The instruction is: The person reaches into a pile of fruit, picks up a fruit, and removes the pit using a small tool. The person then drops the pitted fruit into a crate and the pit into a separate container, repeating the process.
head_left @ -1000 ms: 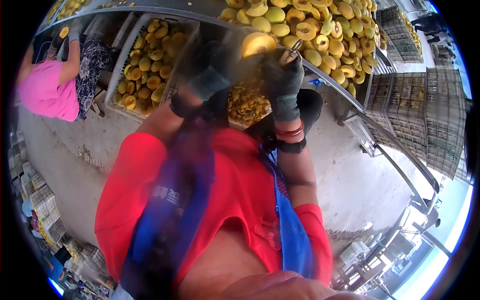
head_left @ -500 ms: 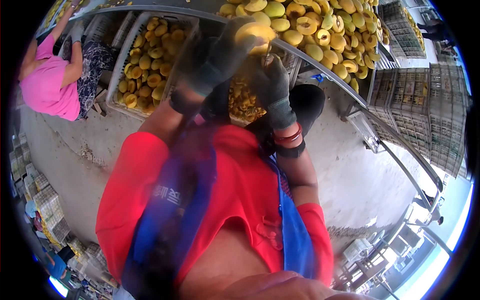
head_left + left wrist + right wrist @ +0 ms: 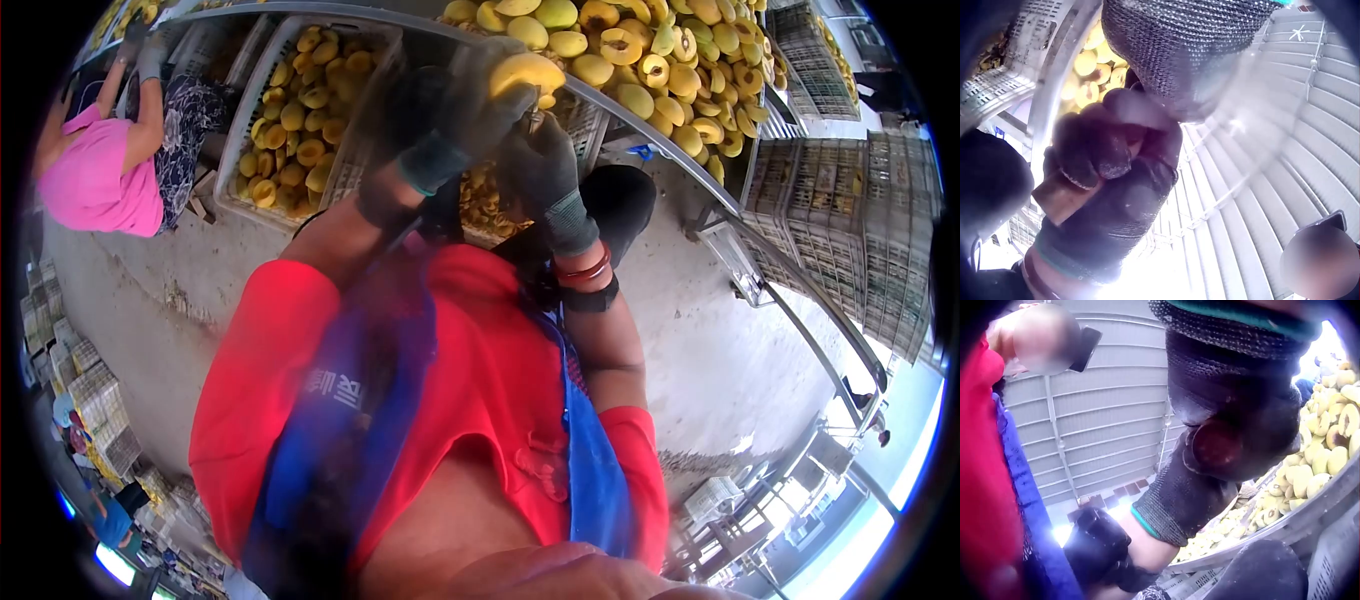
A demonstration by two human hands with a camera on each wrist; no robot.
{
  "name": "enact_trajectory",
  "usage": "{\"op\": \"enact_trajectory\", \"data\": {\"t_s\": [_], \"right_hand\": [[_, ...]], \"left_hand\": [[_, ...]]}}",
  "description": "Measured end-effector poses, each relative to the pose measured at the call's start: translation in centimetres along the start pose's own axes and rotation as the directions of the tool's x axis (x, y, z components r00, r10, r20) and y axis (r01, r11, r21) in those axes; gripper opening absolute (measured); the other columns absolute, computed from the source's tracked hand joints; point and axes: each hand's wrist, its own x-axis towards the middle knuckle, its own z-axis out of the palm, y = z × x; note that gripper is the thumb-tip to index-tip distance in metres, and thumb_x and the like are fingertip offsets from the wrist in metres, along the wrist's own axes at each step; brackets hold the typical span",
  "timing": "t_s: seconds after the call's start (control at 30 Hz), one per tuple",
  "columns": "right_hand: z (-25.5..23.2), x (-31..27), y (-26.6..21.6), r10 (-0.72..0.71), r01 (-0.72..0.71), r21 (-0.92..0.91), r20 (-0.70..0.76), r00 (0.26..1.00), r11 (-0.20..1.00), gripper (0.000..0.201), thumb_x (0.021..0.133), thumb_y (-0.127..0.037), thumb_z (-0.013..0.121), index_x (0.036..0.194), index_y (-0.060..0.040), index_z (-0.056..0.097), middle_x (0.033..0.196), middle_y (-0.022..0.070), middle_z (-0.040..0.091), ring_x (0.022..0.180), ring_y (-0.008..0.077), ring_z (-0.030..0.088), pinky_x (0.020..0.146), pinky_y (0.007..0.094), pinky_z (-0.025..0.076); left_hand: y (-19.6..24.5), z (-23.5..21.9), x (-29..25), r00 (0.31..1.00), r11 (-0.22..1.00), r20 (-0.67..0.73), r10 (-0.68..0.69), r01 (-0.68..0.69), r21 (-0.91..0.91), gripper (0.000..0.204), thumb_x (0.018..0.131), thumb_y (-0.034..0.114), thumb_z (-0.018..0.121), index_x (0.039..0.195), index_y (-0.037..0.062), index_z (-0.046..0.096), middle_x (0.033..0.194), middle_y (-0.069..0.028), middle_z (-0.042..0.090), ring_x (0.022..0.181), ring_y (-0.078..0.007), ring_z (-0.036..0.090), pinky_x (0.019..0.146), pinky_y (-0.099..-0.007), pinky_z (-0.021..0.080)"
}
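Note:
Pinched by my gloved left hand (image 3: 465, 110) in the head view is a yellow fruit half (image 3: 528, 74), raised near the metal table edge. Just below and right of it, my gloved right hand (image 3: 545, 165) is close against the left. The left wrist view shows the right hand (image 3: 1116, 150) curled round a wooden handle (image 3: 1063, 201), under the left hand (image 3: 1191, 56). In the right wrist view the round handle end (image 3: 1217, 447) shows in the right hand (image 3: 1235, 387), beside the left hand (image 3: 1188, 490). The tool's working end is mostly hidden.
Halved fruit (image 3: 690, 75) is heaped on the metal-edged table (image 3: 700, 190). A crate (image 3: 232, 165) of fruit stands at left, and small yellow pieces (image 3: 480, 200) lie below my hands. A person in pink (image 3: 105, 175) sits at left; stacked crates (image 3: 840, 200) stand right.
My right hand has moved left and down, close to the left hand. The fruit half has shifted slightly right and up. The person in pink raised an arm, then lowered it.

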Motion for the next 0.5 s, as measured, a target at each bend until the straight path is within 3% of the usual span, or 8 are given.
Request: {"op": "enact_trajectory", "data": {"t_s": [0.1, 0.17, 0.2, 0.27, 0.37, 0.4, 0.5], "right_hand": [[0.0, -0.3, -0.5, 0.021, -0.024, 0.078, 0.038, 0.999, 0.997, 0.008, 0.088, -0.009, 0.055, 0.092, -0.0019, 0.055, 0.064, 0.0026, 0.055, 0.045, 0.0095, 0.050, 0.039, 0.0247, 0.039], [-0.4, -0.6, -0.7, 0.081, -0.103, 0.215, 0.110, 0.991, 0.971, 0.008, 0.088, -0.008, 0.055, 0.092, -0.0019, 0.055, 0.063, 0.0024, 0.053, 0.043, 0.0099, 0.048, 0.038, 0.0247, 0.038], [-0.8, -0.7, -0.8, 0.083, -0.115, 0.198, 0.162, 0.983, 0.973, 0.008, 0.087, -0.008, 0.055, 0.093, -0.0018, 0.055, 0.063, 0.0022, 0.052, 0.043, 0.0101, 0.048, 0.038, 0.0246, 0.038], [-1.4, -0.8, -1.1, 0.087, -0.134, 0.164, 0.265, 0.960, 0.977, 0.009, 0.087, -0.008, 0.055, 0.094, -0.0015, 0.055, 0.063, 0.0020, 0.051, 0.043, 0.0103, 0.047, 0.039, 0.0244, 0.038], [-0.7, -1.1, -1.7, 0.163, -0.177, 0.059, 0.184, 0.969, 0.982, 0.011, 0.087, -0.008, 0.056, 0.095, -0.0011, 0.054, 0.063, 0.0010, 0.049, 0.045, 0.0098, 0.046, 0.038, 0.0239, 0.036], [-0.7, -1.2, -1.7, 0.172, -0.199, 0.111, 0.213, 0.962, 0.974, 0.011, 0.087, -0.009, 0.057, 0.095, -0.0016, 0.053, 0.063, 0.0001, 0.048, 0.046, 0.0088, 0.044, 0.038, 0.0232, 0.035], [-1.6, -1.5, -1.8, 0.216, -0.325, 0.287, 0.353, 0.911, 0.901, 0.012, 0.087, -0.010, 0.059, 0.095, -0.0034, 0.052, 0.062, -0.0026, 0.043, 0.046, 0.0058, 0.039, 0.036, 0.0210, 0.029]], "left_hand": [[-0.8, 0.2, -0.2, 1.000, 0.997, 0.009, -0.028, 0.028, -0.068, 0.040, 0.080, 0.019, 0.066, 0.113, 0.0023, 0.052, 0.108, -0.0144, 0.053, 0.099, -0.0291, 0.054, 0.089, -0.0393, 0.044], [-1.0, -0.2, -0.1, 0.992, 0.963, 0.086, -0.098, 0.116, -0.242, 0.040, 0.081, 0.020, 0.065, 0.114, 0.0023, 0.052, 0.107, -0.0141, 0.053, 0.098, -0.0286, 0.054, 0.087, -0.0393, 0.045], [-1.2, -0.4, 0.0, 0.984, 0.932, 0.129, -0.126, 0.162, -0.323, 0.040, 0.082, 0.021, 0.065, 0.115, 0.0024, 0.052, 0.107, -0.0139, 0.054, 0.098, -0.0283, 0.054, 0.086, -0.0393, 0.046], [-2.1, -0.5, 0.0, 0.989, 0.978, 0.129, -0.067, 0.091, -0.186, 0.038, 0.084, 0.022, 0.063, 0.115, 0.0020, 0.053, 0.106, -0.0135, 0.054, 0.096, -0.0280, 0.055, 0.084, -0.0388, 0.047], [-2.8, -0.6, -0.2, 0.988, 0.997, 0.138, 0.074, -0.074, -0.005, 0.037, 0.087, 0.024, 0.061, 0.116, 0.0022, 0.054, 0.106, -0.0136, 0.055, 0.095, -0.0278, 0.056, 0.081, -0.0381, 0.048], [-2.9, -0.7, -0.2, 0.981, 0.989, 0.146, 0.129, -0.138, 0.054, 0.036, 0.088, 0.025, 0.061, 0.116, 0.0023, 0.054, 0.106, -0.0138, 0.055, 0.095, -0.0278, 0.057, 0.080, -0.0379, 0.049], [-3.5, -1.2, -0.5, 0.959, 0.972, 0.280, -0.037, 0.100, -0.214, 0.036, 0.090, 0.029, 0.059, 0.116, 0.0041, 0.056, 0.107, -0.0140, 0.058, 0.097, -0.0272, 0.058, 0.079, -0.0366, 0.049]]}}
